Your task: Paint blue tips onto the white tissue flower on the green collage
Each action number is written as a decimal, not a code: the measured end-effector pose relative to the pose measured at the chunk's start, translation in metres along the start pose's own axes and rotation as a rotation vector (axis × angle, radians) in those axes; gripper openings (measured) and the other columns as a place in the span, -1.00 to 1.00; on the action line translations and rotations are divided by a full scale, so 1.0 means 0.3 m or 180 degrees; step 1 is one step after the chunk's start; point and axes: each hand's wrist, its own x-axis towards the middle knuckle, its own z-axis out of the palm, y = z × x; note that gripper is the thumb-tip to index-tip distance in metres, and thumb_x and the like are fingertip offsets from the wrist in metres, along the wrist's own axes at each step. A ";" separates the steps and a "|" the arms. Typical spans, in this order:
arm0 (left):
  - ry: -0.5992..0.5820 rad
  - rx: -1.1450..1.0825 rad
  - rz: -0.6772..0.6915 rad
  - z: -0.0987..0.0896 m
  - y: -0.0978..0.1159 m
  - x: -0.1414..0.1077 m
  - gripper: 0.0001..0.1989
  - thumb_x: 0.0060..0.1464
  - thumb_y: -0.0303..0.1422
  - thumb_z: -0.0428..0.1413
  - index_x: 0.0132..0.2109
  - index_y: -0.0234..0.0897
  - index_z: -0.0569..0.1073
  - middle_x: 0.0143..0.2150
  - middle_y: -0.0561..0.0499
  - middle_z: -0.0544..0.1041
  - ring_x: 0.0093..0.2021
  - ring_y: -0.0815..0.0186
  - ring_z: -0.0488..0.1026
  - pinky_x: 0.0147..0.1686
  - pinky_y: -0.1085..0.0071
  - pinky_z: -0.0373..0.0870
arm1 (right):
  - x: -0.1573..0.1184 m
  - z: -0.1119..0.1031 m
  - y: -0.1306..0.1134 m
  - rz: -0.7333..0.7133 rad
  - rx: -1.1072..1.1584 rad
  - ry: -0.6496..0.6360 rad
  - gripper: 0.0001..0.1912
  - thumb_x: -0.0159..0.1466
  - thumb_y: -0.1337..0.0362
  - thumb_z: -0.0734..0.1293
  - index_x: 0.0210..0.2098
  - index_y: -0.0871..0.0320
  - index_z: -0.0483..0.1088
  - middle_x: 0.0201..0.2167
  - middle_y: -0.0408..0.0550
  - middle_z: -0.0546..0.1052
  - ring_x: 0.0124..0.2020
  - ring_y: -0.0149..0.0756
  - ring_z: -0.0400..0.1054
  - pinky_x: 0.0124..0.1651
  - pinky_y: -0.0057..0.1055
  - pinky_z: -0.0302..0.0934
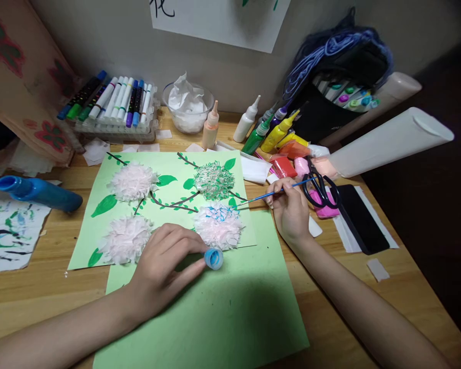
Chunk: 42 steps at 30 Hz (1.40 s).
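A person's hands work over tissue-paper flowers on green paper at a wooden desk.

The wooden desk (pixel 369 287) carries a green sheet (pixel 230 318) overlapped by the flower picture (pixel 169 169). The left hand (pixel 165 266) rests on the green sheet, fingertips closed on a small blue cap (pixel 214 258) just below the blue-streaked flower (pixel 218 224). The right hand (pixel 290 207), at the picture's right edge, pinches a thin blue paintbrush (pixel 271 193) whose tip points left toward that flower.
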 end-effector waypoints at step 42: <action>-0.0046 0.0002 0.0040 -0.002 -0.006 -0.005 -0.87 0.14 -0.45 0.18 -0.15 -0.23 0.44 -0.22 0.04 0.54 -0.21 0.31 0.43 -0.19 0.34 0.26 | 0.003 -0.006 -0.001 0.0073 -0.0055 0.0172 -0.77 0.21 0.19 0.28 -0.53 0.13 0.29 -0.59 -0.22 0.31 -0.57 -0.50 0.21 -0.54 -0.56 0.08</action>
